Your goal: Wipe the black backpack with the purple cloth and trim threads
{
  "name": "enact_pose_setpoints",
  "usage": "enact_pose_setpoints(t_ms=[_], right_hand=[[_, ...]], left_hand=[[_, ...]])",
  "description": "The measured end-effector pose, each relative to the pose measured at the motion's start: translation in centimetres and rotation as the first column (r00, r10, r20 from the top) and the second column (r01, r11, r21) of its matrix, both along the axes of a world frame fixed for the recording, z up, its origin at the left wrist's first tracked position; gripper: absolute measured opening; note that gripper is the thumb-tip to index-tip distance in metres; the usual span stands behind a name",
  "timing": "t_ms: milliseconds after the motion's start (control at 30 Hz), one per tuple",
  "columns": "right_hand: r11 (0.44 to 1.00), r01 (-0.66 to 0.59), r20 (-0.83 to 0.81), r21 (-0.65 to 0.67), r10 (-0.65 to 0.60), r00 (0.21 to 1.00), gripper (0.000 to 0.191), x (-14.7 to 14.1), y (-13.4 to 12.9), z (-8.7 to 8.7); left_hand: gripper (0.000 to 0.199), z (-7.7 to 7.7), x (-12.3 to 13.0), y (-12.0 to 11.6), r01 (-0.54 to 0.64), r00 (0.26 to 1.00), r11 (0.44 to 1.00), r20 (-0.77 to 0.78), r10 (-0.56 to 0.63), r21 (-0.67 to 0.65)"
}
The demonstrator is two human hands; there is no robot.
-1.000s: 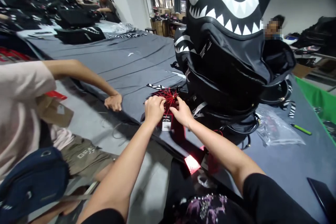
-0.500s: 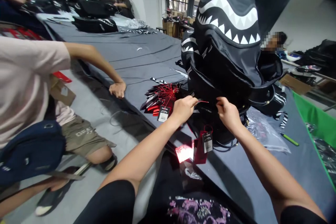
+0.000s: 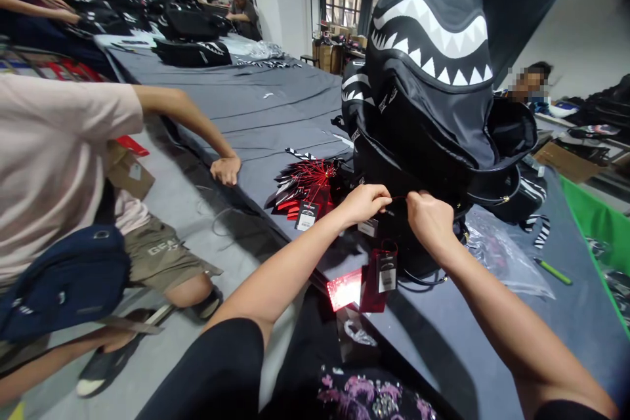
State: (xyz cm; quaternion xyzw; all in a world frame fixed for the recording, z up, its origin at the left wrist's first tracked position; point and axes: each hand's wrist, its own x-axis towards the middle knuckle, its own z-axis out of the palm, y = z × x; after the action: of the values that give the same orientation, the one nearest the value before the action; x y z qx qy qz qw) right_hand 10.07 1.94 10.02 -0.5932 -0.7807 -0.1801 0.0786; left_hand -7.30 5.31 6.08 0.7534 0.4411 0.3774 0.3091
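My left hand (image 3: 367, 203) is closed in a pinch on a thin red string (image 3: 399, 197). Facing it, my right hand (image 3: 429, 218) is closed too, with the string running between the two. Beneath my left fingers a tag (image 3: 367, 228) shows in part. Behind both hands rises a stack of black backpacks (image 3: 433, 105), the top one printed with a white toothed mouth. A black hang tag (image 3: 386, 272) with a white label lies over a dark red pouch (image 3: 373, 292) at the table edge. Left of my hands sits a bundle of red-stringed hang tags (image 3: 310, 187).
The grey cloth-covered table (image 3: 275, 105) stretches away to the left. A clear plastic bag (image 3: 506, 259) and a green pen (image 3: 552, 271) lie right of the backpacks. At left, another person's hand (image 3: 226, 170) rests on the table edge. More black bags (image 3: 191, 52) are farther back.
My hands have come closer together, and the red string now spans the gap between them. The view has shifted slightly.
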Motion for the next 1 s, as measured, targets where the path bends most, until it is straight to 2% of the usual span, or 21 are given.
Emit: enact_pose_setpoints(t_ms=[100, 167, 200, 267, 333, 400, 500, 567, 600, 633, 700, 767, 800, 833, 900, 1000], right_hand=[[1.0, 0.024, -0.092, 0.019, -0.023, 0.996, 0.028, 1.3, -0.4, 0.6], [0.994, -0.044, -0.286, -0.099, 0.014, 0.958, 0.024, 2.2, -0.4, 0.7], [0.979, -0.104, -0.419, -0.178, 0.021, 0.908, 0.023, 2.5, -0.3, 0.7], [0.913, -0.229, -0.679, -0.338, -0.069, 0.731, 0.024, 2.9, 0.0, 0.5], [0.829, -0.32, -0.82, -0.459, -0.256, 0.512, 0.027, 2.9, 0.3, 0.2], [0.753, -0.408, -0.852, -0.516, -0.397, 0.342, 0.032, 2.7, 0.3, 0.2], [0.689, -0.536, -0.866, -0.488, -0.457, 0.2, 0.038, 2.5, 0.2, 0.4], [0.656, -0.596, -0.865, -0.462, -0.481, 0.141, 0.038, 2.4, 0.0, 0.5], [0.646, -0.615, -0.864, -0.451, -0.489, 0.12, 0.037, 2.3, -0.1, 0.5], [0.643, -0.627, -0.866, -0.439, -0.489, 0.105, 0.036, 2.2, -0.1, 0.5], [0.664, -0.624, -0.882, -0.412, -0.463, 0.09, 0.035, 1.8, -0.2, 0.5], [0.711, -0.595, -0.912, -0.374, -0.399, 0.097, 0.035, 1.3, -0.2, 0.2], [0.742, -0.571, -0.928, -0.352, -0.357, 0.108, 0.035, 1.0, -0.2, -0.1], [0.774, -0.543, -0.943, -0.326, -0.311, 0.122, 0.035, 0.8, -0.1, -0.4], [0.835, -0.484, -0.965, -0.263, -0.215, 0.153, 0.034, 0.3, -0.1, -1.2], [0.901, -0.4, -0.98, -0.166, -0.106, 0.168, 0.03, -0.3, -0.2, -2.4]], left_hand=[[0.022, 0.2, -1.5, -0.2, 0.111, 0.991, 0.99, 0.087, -0.103, -0.083], [0.029, 0.0, -2.5, -0.7, 0.187, 0.964, 0.976, 0.211, -0.161, -0.109], [0.033, -0.2, -2.9, -1.1, 0.22, 0.94, 0.97, 0.287, -0.182, -0.103], [0.04, -0.8, -3.1, -1.8, 0.224, 0.891, 0.972, 0.418, -0.177, -0.067], [0.031, -1.5, -2.7, -2.4, 0.093, 0.869, 0.995, 0.49, -0.065, -0.032], [0.018, -2.3, -1.9, -2.9, -0.078, 0.841, 0.996, 0.535, 0.082, -0.03], [0.015, -3.1, -0.9, -3.2, -0.24, 0.786, 0.971, 0.587, 0.194, 0.001], [0.012, -3.3, -0.4, -3.4, -0.313, 0.796, 0.944, 0.571, 0.202, 0.102], [0.011, -3.3, -0.3, -3.5, -0.342, 0.823, 0.921, 0.533, 0.198, 0.185], [0.011, -3.3, -0.3, -3.6, -0.359, 0.863, 0.888, 0.465, 0.198, 0.287], [0.011, -3.1, -0.2, -4.0, -0.352, 0.932, 0.785, 0.274, 0.239, 0.51], [0.012, -3.0, 0.0, -4.3, -0.309, 0.942, 0.687, 0.111, 0.317, 0.658], [0.013, -2.9, 0.2, -4.5, -0.284, 0.941, 0.671, 0.065, 0.332, 0.684], [0.015, -2.8, 0.5, -4.6, -0.261, 0.948, 0.684, 0.045, 0.316, 0.681], [0.018, -2.6, 1.1, -4.6, -0.221, 0.973, 0.754, 0.084, 0.216, 0.619], [0.016, -2.7, 2.1, -4.2, -0.242, 0.945, 0.853, 0.311, 0.1, 0.462]])
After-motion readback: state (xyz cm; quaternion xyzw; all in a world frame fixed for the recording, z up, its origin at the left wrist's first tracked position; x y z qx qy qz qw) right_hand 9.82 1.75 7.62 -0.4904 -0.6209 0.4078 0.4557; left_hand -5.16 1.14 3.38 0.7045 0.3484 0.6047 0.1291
